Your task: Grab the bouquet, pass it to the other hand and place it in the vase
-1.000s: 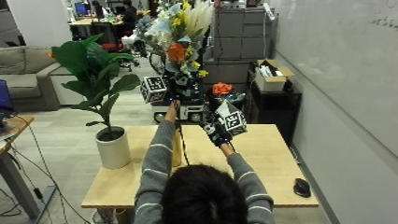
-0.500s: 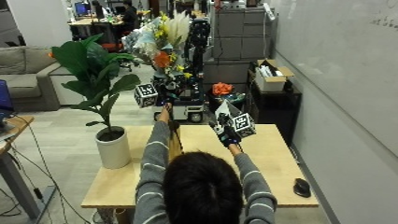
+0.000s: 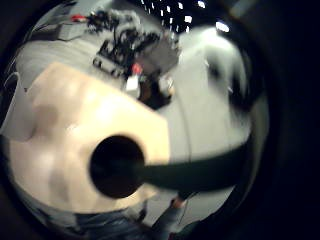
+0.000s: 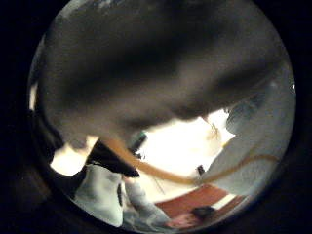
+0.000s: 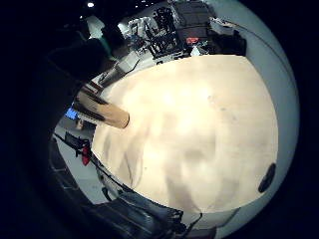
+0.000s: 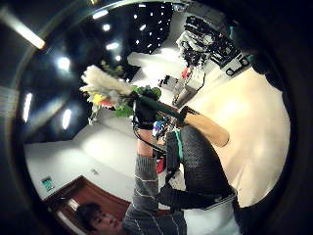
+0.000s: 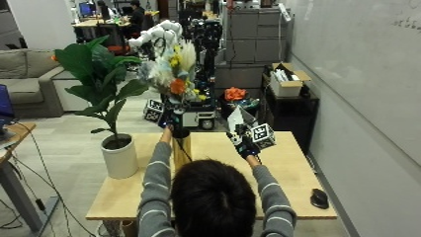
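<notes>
Fingers of left hand (image 7: 172, 120) curled round bouquet (image 7: 166, 64) stem, raised above vase (image 7: 181, 149). Right hand (image 7: 244, 139) empty, relaxed. Step: insertion. Next: likely align stems over vase mouth, lower.

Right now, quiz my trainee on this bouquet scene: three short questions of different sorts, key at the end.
1. True or false: the left hand holds the bouquet above the vase.
2. Multiple choice: the right hand is A) gripping the stems, B) off the bouquet, raised over the table, C) resting on the mouse.
3. Fill in: the dark mouse lies near the table's ____ edge.

Key: 1 true; 2 B; 3 right.
</notes>
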Demonstrator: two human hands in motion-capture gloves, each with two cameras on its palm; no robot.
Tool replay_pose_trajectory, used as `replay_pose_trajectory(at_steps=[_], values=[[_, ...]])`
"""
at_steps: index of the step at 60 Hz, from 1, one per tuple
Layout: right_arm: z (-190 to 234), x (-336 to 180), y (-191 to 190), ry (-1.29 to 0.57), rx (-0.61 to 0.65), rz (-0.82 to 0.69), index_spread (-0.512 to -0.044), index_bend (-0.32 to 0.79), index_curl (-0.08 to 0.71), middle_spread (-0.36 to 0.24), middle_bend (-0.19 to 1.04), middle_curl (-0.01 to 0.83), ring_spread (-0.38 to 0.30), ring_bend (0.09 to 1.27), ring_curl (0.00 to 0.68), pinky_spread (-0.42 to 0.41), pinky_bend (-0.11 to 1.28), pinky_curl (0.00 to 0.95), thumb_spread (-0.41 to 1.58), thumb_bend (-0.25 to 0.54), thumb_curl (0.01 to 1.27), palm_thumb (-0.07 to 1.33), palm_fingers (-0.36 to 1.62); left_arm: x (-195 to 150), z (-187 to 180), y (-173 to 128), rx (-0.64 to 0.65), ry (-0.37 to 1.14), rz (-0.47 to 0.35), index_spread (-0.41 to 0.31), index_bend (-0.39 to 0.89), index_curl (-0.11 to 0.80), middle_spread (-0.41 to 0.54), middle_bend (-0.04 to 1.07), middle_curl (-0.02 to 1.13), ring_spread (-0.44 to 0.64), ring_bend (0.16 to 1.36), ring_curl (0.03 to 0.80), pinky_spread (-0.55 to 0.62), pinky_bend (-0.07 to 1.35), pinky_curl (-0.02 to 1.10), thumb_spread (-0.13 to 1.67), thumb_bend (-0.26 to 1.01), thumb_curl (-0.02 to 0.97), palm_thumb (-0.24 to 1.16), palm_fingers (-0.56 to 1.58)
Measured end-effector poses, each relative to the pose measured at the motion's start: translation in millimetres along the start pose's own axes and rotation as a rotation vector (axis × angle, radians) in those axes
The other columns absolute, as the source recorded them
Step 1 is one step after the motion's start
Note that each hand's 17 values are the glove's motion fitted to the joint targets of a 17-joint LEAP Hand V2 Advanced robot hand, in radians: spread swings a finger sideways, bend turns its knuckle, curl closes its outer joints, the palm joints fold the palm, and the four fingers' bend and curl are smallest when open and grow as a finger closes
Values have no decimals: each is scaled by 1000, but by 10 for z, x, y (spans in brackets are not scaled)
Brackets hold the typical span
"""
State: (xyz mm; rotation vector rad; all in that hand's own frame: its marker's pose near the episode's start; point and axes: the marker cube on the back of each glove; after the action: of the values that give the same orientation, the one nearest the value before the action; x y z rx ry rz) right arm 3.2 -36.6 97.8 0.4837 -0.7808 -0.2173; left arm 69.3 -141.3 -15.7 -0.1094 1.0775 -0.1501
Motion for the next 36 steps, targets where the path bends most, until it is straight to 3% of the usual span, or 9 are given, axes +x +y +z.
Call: replay_pose_trajectory(at_steps=[2, 3, 6, 11, 17, 24, 29, 33, 36], values=[[18, -12, 7, -55, 1, -58, -257, 110, 220, -37, 286, 405, -58, 515, 354, 252, 435, 328, 1135, -21, 401, 542, 660, -197, 5, 115, -115, -105, -26, -168, 104, 451, -270, 800, 586, -239, 712, 465, -199, 433, 445, 874, -106, 400, 425, 282], [22, -4, 9, -65, 5, -80, -256, 115, 223, -37, 286, 405, -58, 511, 354, 252, 430, 327, 1136, -19, 401, 544, 666, -320, -9, 102, -141, -164, -9, -120, 85, 455, -195, 707, 597, -140, 704, 524, -94, 498, 519, 860, -103, 394, 396, -53], [14, 66, 47, -12, 13, -59, -250, 123, 228, -35, 283, 406, -55, 496, 352, 253, 418, 326, 1137, -19, 400, 547, 673, -650, -99, 117, -201, -302, -29, -22, 58, 399, 25, 417, 519, 67, 639, 462, 95, 495, 481, 831, -78, 384, 354, -456], [31, 137, 119, -17, 3, 1, -240, 132, 239, -29, 274, 406, -54, 478, 351, 254, 390, 325, 1146, -17, 399, 558, 684, -1046, -369, 366, -121, -476, -86, 77, 13, 301, 242, 192, 345, 278, 528, 316, 293, 416, 357, 816, -44, 375, 347, -388], [-9, 158, 128, -15, 23, -17, -233, 127, 247, -27, 261, 406, -49, 460, 352, 263, 372, 327, 1150, -18, 398, 569, 694, -1238, -559, 519, -120, -507, -74, 140, 14, 219, 377, 141, 270, 428, 476, 268, 426, 379, 321, 809, -31, 373, 376, -349], [-57, 71, 154, -129, -26, 23, -227, 130, 255, -26, 251, 408, -47, 441, 353, 268, 354, 330, 1153, -18, 397, 575, 707, -1366, -694, 375, -34, -489, 6, 171, 30, 155, 448, 135, 237, 515, 452, 251, 500, 358, 307, 805, -35, 366, 382, -326], [-128, 5, 141, -172, -25, 13, -225, 125, 258, -25, 244, 410, -47, 433, 355, 269, 340, 331, 1159, -17, 395, 582, 710, -1306, -678, 623, -231, -388, 151, 182, 38, 121, 474, 134, 217, 549, 444, 246, 527, 343, 301, 803, -36, 363, 383, -313], [-159, 63, 71, -158, -5, -12, -225, 122, 259, -25, 239, 411, -46, 427, 357, 270, 332, 332, 1161, -18, 394, 583, 714, -1306, -723, 656, -79, -430, 97, 186, 43, 99, 486, 134, 203, 566, 436, 243, 535, 333, 299, 803, -37, 360, 381, -306], [-92, 353, -78, -94, 10, 77, -225, 123, 261, -25, 235, 411, -46, 423, 358, 272, 325, 332, 1162, -19, 393, 584, 716, -1333, -725, 732, -96, -434, 89, 188, 49, 88, 492, 133, 193, 580, 432, 240, 539, 326, 297, 804, -39, 356, 376, -300]])
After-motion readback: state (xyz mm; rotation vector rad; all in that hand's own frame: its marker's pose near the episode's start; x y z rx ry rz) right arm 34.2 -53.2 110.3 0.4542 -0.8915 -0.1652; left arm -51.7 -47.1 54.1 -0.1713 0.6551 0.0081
